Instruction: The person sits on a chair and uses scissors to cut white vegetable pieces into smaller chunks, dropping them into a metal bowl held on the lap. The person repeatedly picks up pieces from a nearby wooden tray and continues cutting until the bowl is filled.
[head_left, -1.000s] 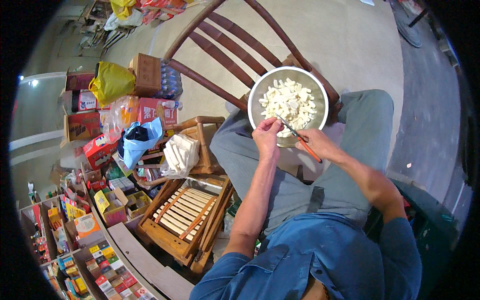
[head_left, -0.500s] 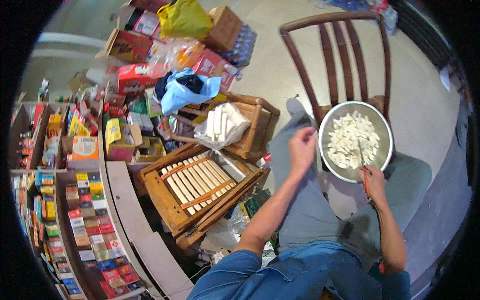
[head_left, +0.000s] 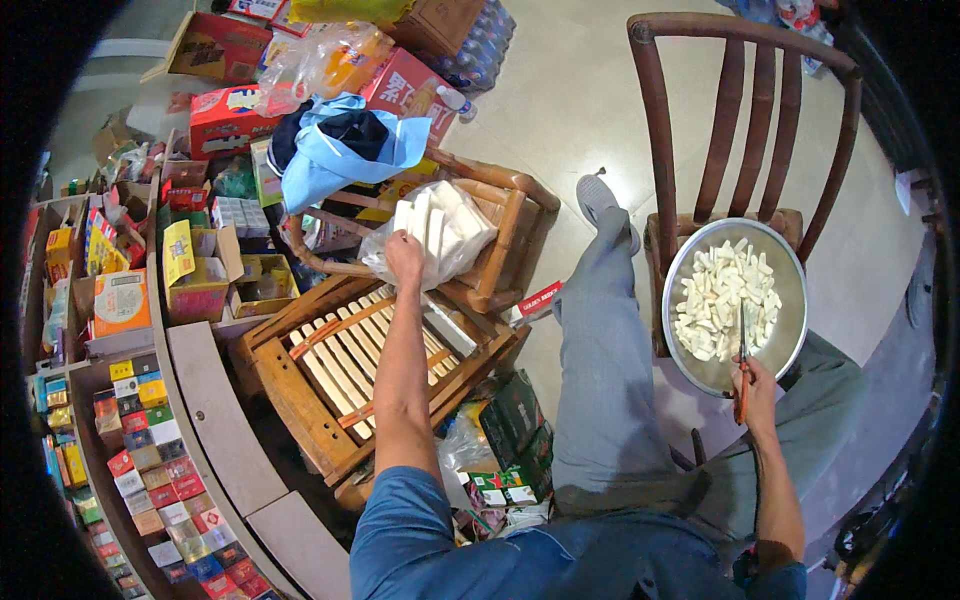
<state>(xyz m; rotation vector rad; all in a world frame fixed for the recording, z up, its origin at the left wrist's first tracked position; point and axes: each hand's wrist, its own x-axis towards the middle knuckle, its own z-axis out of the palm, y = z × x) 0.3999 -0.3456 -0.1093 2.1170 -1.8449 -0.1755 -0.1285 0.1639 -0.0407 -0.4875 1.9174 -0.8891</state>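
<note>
My left hand reaches to a clear plastic bag of white sticks; its fingers are closed at the end of one stick. In my right hand is a pair of scissors with orange handles. The blades point away from me into a steel bowl and partly overlap the cut white pieces in it. The bowl sits on the seat of a dark wooden chair, between my legs. The bag lies on a small bamboo chair at my left.
A slatted wooden seat stands under my left forearm. Beyond the bag lies a light blue cloth bag with dark fabric. Cartons and shelves of small boxes fill the left side. Bottles in wrap stand farther back.
My left hand has moved from beside the bowl leftward to the bag of white sticks. My right hand stays at the bowl with the scissors. The whole view has shifted.
</note>
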